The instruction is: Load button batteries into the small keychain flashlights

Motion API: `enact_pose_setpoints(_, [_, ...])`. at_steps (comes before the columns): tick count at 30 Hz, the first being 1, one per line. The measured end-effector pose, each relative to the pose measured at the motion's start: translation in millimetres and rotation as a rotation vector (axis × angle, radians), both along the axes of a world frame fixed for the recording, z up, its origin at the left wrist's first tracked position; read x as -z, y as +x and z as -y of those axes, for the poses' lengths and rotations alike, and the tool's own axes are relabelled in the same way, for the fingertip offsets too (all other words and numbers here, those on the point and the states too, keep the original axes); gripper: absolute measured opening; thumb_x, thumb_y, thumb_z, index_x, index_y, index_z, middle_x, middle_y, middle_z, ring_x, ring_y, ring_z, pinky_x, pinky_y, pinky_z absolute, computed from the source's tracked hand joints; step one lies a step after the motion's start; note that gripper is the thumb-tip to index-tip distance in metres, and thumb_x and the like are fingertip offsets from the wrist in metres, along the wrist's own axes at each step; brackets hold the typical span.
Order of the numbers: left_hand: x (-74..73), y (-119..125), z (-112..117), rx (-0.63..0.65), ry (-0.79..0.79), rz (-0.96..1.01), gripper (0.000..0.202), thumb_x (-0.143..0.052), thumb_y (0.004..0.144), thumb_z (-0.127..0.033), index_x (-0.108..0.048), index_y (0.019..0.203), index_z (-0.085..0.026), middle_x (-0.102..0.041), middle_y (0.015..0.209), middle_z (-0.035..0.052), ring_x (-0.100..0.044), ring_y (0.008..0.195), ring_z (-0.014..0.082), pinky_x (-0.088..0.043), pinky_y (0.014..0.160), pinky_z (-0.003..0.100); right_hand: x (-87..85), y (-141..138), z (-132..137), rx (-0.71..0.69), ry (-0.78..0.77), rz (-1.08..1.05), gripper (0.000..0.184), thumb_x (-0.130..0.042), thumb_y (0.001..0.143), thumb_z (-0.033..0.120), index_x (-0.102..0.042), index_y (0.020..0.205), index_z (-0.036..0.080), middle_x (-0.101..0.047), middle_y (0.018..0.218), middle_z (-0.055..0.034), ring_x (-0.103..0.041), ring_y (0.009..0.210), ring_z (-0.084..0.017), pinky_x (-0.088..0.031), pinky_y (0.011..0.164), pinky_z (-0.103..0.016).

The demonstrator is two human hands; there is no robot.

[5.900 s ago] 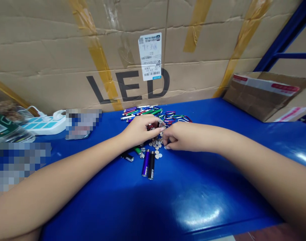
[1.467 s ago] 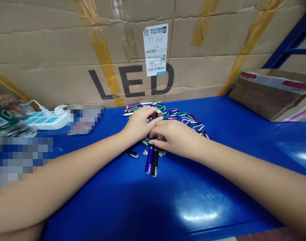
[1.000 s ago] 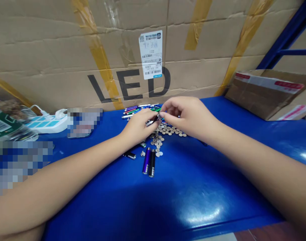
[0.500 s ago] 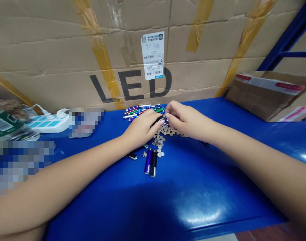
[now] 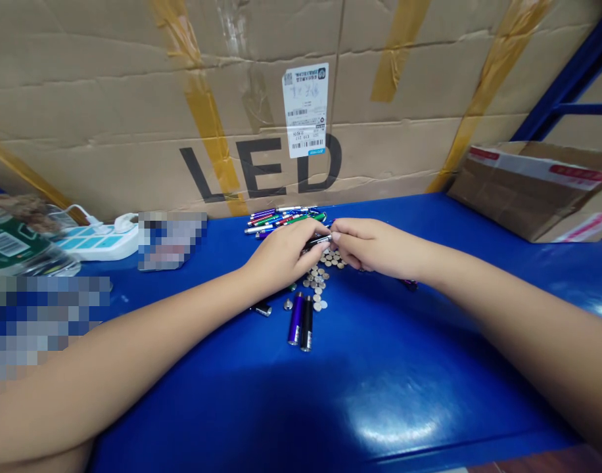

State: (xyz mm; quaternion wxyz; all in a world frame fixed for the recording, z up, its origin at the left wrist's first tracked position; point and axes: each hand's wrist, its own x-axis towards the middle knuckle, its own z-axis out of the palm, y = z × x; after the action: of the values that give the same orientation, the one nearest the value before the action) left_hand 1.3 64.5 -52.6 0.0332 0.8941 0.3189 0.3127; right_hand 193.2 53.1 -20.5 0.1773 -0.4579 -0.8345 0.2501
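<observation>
- I see the left hand (image 5: 294, 248) with its fingers pinching a black, shiny, cylindrical tube (image 5: 317, 242) above the blue, glossy desk (image 5: 380, 368).
- The fingers of the right hand (image 5: 372, 244) are gathered at the tube's end; whether they pinch something, I cannot tell.
- Small, round, silver metal discs (image 5: 317, 282) lie below the hands.
- Nearer to me, one purple cylindrical tube (image 5: 296, 322) lies just beside another black cylindrical tube (image 5: 306, 326).
</observation>
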Motion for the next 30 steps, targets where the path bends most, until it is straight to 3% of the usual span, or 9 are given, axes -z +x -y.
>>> enact_pose_setpoints(5, [0.1, -0.4, -2.0, 0.013, -0.105, 0.132, 0.015, -0.051, 0.093, -0.027, -0.058, 0.103, -0.019, -0.066, 0.092, 0.0027, -0.061, 0.080, 0.0146, -0.047, 0.071, 0.026, -4.7, 8.5, -3.4, -0.111, 0.371, 0.312, 0.027, -0.033, 0.096, 0.032, -0.050, 0.079, 0.020, -0.061, 0.075, -0.0045, -0.053, 0.064, -0.016, -0.030, 0.057, -0.027])
enact_pose_setpoints(10, [1.3, -2.6, -4.1, 0.042, -0.158, 0.165, 0.018, -0.049, 0.094, -0.031, -0.057, 0.104, -0.018, -0.066, 0.094, 0.0034, -0.061, 0.083, 0.0148, -0.048, 0.072, 0.026, -7.2, 7.8, -1.8, -0.061, 0.456, 0.563, 0.020, -0.037, 0.093, 0.025, -0.054, 0.085, 0.019, -0.063, 0.073, -0.0068, -0.053, 0.060, -0.018, -0.024, 0.052, -0.028])
enact_pose_setpoints(14, [1.4, -4.3, -4.0, 0.062, -0.128, 0.108, 0.018, -0.049, 0.094, -0.030, -0.055, 0.107, -0.019, -0.065, 0.101, 0.0053, -0.062, 0.089, 0.0166, -0.049, 0.076, 0.029, -3.9, 5.4, -1.3, -0.067, 0.480, 0.529, 0.018, -0.039, 0.090, 0.022, -0.054, 0.080, 0.019, -0.061, 0.068, -0.0057, -0.050, 0.055, -0.016, -0.023, 0.051, -0.028])
enact_pose_setpoints(16, [0.9, -4.9, -3.3, 0.062, -0.075, 0.063, 0.017, -0.048, 0.094, -0.028, -0.054, 0.108, -0.019, -0.065, 0.103, 0.0063, -0.062, 0.092, 0.0176, -0.049, 0.078, 0.030, -2.7, 5.3, -1.3, -0.118, 0.407, 0.355, 0.025, -0.035, 0.093, 0.027, -0.052, 0.076, 0.019, -0.059, 0.065, -0.0039, -0.050, 0.056, -0.016, -0.029, 0.053, -0.027])
enact_pose_setpoints(19, [0.4, -5.9, -2.7, 0.070, 0.090, -0.052, 0.017, -0.046, 0.096, -0.028, -0.056, 0.107, -0.019, -0.066, 0.098, 0.0066, -0.062, 0.091, 0.0198, -0.048, 0.080, 0.035, -3.7, 5.4, 0.0, -0.149, 0.052, 0.010, 0.032, -0.031, 0.094, 0.030, -0.049, 0.070, 0.020, -0.051, 0.053, 0.0013, -0.047, 0.051, -0.013, -0.036, 0.055, -0.026])
enact_pose_setpoints(21, [0.5, -6.5, -2.7, 0.081, 0.197, -0.108, 0.019, -0.045, 0.096, -0.029, -0.057, 0.107, -0.018, -0.067, 0.093, 0.0064, -0.061, 0.087, 0.0207, -0.047, 0.080, 0.037, -5.5, 5.2, 1.3, -0.141, -0.222, -0.149, 0.031, -0.031, 0.092, 0.027, -0.047, 0.067, 0.021, -0.042, 0.044, 0.0047, -0.038, 0.043, -0.011, -0.033, 0.048, -0.025])
enact_pose_setpoints(23, [0.7, -6.4, -2.7, 0.089, 0.240, -0.121, 0.020, -0.045, 0.096, -0.029, -0.057, 0.107, -0.017, -0.067, 0.092, 0.0067, -0.061, 0.086, 0.0209, -0.046, 0.080, 0.037, -7.0, 4.7, 2.5, -0.155, -0.361, -0.198, 0.030, -0.030, 0.091, 0.025, -0.045, 0.065, 0.021, -0.036, 0.041, 0.0061, -0.030, 0.039, -0.011, -0.028, 0.043, -0.025])
enact_pose_setpoints(25, [0.4, -5.7, -2.6, 0.093, 0.196, -0.105, 0.019, -0.045, 0.096, -0.027, -0.057, 0.105, -0.016, -0.067, 0.092, 0.0068, -0.061, 0.087, 0.0200, -0.047, 0.079, 0.034, -7.5, 4.1, 3.3, -0.153, -0.259, -0.114, 0.031, -0.030, 0.091, 0.025, -0.046, 0.065, 0.021, -0.041, 0.046, 0.0039, -0.034, 0.042, -0.011, -0.029, 0.046, -0.025])
enact_pose_setpoints(30, [-0.4, -3.2, -2.1, 0.039, -0.028, 0.047, 0.014, -0.047, 0.095, -0.028, -0.055, 0.098, -0.017, -0.065, 0.090, 0.0036, -0.060, 0.079, 0.0147, -0.047, 0.070, 0.026, -8.3, 4.0, 3.4, 0.007, 0.458, 0.375, 0.031, -0.034, 0.096, 0.037, -0.056, 0.085, 0.019, -0.061, 0.072, -0.0063, -0.050, 0.059, -0.016, -0.023, 0.053, -0.027])
